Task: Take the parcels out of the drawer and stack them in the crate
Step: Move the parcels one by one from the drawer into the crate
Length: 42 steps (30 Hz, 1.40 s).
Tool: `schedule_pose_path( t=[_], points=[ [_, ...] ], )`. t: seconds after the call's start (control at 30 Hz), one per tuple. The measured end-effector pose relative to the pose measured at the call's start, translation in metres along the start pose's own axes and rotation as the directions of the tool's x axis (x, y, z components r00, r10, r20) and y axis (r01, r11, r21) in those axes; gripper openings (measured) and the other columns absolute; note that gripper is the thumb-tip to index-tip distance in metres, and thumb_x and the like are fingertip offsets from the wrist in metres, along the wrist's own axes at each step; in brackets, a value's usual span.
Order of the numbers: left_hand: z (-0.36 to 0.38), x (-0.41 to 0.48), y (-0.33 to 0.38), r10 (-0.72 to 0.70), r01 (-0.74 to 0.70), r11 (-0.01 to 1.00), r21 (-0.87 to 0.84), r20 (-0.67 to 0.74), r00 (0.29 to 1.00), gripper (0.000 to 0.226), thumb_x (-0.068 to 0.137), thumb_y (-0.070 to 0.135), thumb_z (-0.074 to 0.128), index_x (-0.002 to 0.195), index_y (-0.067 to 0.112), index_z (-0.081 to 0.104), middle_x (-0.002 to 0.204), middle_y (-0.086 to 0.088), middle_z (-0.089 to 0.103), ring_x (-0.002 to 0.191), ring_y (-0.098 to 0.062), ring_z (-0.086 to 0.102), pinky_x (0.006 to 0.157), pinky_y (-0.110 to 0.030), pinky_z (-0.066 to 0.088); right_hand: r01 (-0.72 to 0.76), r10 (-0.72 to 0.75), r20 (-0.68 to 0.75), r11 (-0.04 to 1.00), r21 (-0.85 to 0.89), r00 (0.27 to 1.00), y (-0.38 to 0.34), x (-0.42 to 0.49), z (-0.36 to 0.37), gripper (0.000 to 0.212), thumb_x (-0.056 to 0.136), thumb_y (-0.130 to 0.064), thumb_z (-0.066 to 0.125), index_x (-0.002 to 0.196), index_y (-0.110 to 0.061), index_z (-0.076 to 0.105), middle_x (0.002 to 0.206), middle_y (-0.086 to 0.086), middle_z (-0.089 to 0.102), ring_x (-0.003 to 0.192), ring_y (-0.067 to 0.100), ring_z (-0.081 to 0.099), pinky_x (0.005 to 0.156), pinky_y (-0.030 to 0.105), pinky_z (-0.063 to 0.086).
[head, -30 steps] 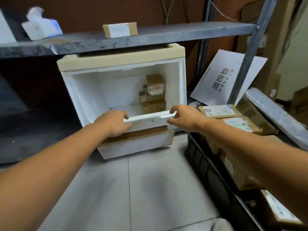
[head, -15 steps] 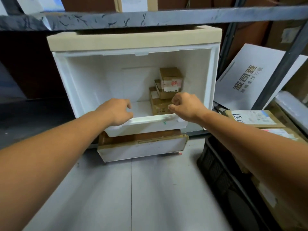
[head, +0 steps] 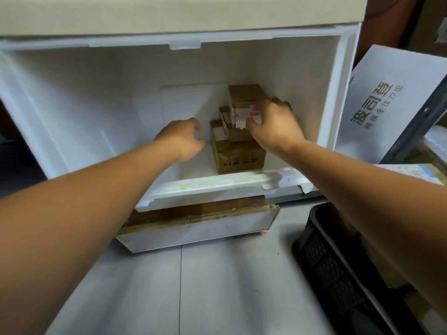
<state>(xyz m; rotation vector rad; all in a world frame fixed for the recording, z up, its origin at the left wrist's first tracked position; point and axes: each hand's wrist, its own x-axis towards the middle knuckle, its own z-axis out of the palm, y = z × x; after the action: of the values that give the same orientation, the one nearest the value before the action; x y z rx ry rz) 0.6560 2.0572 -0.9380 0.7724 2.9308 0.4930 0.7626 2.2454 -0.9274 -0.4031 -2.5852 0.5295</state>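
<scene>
The parcels [head: 232, 134] sit three high in the back right corner of the white foam drawer [head: 72, 105], smallest on top. My right hand [head: 274, 128] grips the top parcel [head: 244, 94]: my thumb is against its labelled front and my fingers curl round its right side, though blur smears the exact contact. My wrist crosses in front of the bottom parcel [head: 238, 157].

My left hand [head: 182, 139] is inside the drawer too, just left of the stack and level with the bottom parcel. Its fingers are loosely curled and hold nothing, and a strip of white wall shows between it and the cardboard. The black crate [head: 321, 257] stands on the floor [head: 217, 286] under my right forearm, well apart from the stack.
</scene>
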Motion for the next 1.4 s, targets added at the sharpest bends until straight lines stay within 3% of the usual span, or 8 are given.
schedule_pose_path(
  t=[0.33, 0.5, 0.67, 0.8, 0.93, 1.03, 1.2, 1.4],
  points=[
    [0.048, 0.061, 0.034, -0.016, -0.026, 0.875, -0.483, -0.083, 0.996, 0.074, 0.094, 0.027, 0.066, 0.155, 0.025, 0.026, 0.151, -0.007, 0.042, 0.133, -0.028, 0.048, 0.092, -0.025, 0.043, -0.007, 0.000, -0.058, 0.993, -0.122, 0.998, 0.005, 0.066, 0.030, 0.044, 0.101, -0.041, 0.048, 0.137, -0.016, 0.053, 0.134, 0.013, 0.051, 0.127, 0.035, 0.040, 0.097, 0.041, 0.043],
    [0.054, 0.083, 0.043, -0.022, -0.023, 0.852, -0.523, -0.080, 0.997, 0.088, 0.086, 0.043, 0.072, 0.157, 0.029, 0.022, 0.153, -0.007, 0.042, 0.136, -0.032, 0.045, 0.108, -0.044, 0.045, 0.048, -0.063, -0.058, 0.970, -0.237, 0.996, 0.009, 0.085, 0.032, 0.043, 0.101, -0.040, 0.045, 0.132, -0.012, 0.056, 0.129, 0.018, 0.056, 0.120, 0.038, 0.047, 0.092, 0.041, 0.042],
    [0.067, 0.098, 0.050, 0.015, -0.065, 0.835, -0.546, -0.095, 0.995, 0.091, 0.087, 0.044, 0.074, 0.158, 0.025, 0.020, 0.153, -0.005, 0.044, 0.136, -0.030, 0.045, 0.111, -0.041, 0.041, 0.049, -0.044, 0.028, 0.980, -0.193, 0.999, 0.011, 0.098, 0.032, 0.036, 0.102, -0.037, 0.042, 0.114, -0.010, 0.063, 0.104, 0.011, 0.062, 0.097, 0.031, 0.058, 0.074, 0.033, 0.039],
    [0.067, 0.097, 0.061, 0.038, -0.126, 0.856, -0.501, -0.181, 0.983, 0.059, 0.099, 0.019, 0.061, 0.152, 0.017, 0.036, 0.130, -0.003, 0.052, 0.109, -0.018, 0.055, 0.083, -0.027, 0.052, 0.085, -0.076, 0.074, 0.989, -0.121, 0.994, 0.010, 0.102, 0.031, 0.037, 0.100, -0.035, 0.043, 0.116, -0.011, 0.066, 0.105, 0.012, 0.068, 0.092, 0.030, 0.063, 0.074, 0.036, 0.046],
    [0.068, 0.101, 0.054, 0.015, -0.155, 0.763, -0.627, -0.223, 0.975, 0.059, 0.096, 0.011, 0.064, 0.149, 0.015, 0.039, 0.115, 0.002, 0.051, 0.100, -0.011, 0.052, 0.090, -0.023, 0.047, 0.087, -0.085, 0.077, 0.996, -0.027, 0.993, 0.012, 0.101, 0.031, 0.033, 0.098, -0.033, 0.047, 0.114, -0.017, 0.071, 0.101, 0.012, 0.067, 0.084, 0.027, 0.063, 0.063, 0.027, 0.040],
    [0.062, 0.096, 0.055, -0.029, -0.110, 0.674, -0.730, -0.175, 0.984, 0.053, 0.098, 0.005, 0.059, 0.147, 0.020, 0.044, 0.119, 0.000, 0.054, 0.099, -0.012, 0.056, 0.074, -0.011, 0.051, 0.123, -0.127, 0.101, 0.991, 0.048, 0.987, 0.008, 0.098, 0.029, 0.025, 0.098, -0.025, 0.051, 0.106, -0.017, 0.074, 0.091, 0.004, 0.068, 0.081, 0.020, 0.064, 0.060, 0.024, 0.042],
    [0.058, 0.080, 0.052, -0.016, -0.115, 0.626, -0.771, -0.160, 0.987, 0.056, 0.097, 0.005, 0.060, 0.148, 0.022, 0.046, 0.129, -0.005, 0.060, 0.119, -0.027, 0.060, 0.105, -0.043, 0.050, 0.176, -0.180, 0.101, 0.983, 0.049, 0.978, 0.004, 0.093, 0.030, 0.023, 0.100, -0.025, 0.051, 0.102, -0.021, 0.074, 0.083, -0.005, 0.065, 0.073, 0.006, 0.058, 0.058, 0.015, 0.036],
    [0.036, 0.053, 0.043, -0.039, -0.109, 0.538, -0.836, -0.154, 0.987, 0.059, 0.098, -0.006, 0.050, 0.144, 0.030, 0.048, 0.112, 0.004, 0.057, 0.097, -0.020, 0.062, 0.084, -0.048, 0.060, 0.199, -0.201, 0.052, 0.979, 0.042, 0.978, -0.018, 0.074, 0.022, 0.025, 0.100, -0.029, 0.049, 0.101, -0.024, 0.073, 0.084, -0.002, 0.062, 0.078, 0.018, 0.057, 0.058, 0.024, 0.035]
  ],
)
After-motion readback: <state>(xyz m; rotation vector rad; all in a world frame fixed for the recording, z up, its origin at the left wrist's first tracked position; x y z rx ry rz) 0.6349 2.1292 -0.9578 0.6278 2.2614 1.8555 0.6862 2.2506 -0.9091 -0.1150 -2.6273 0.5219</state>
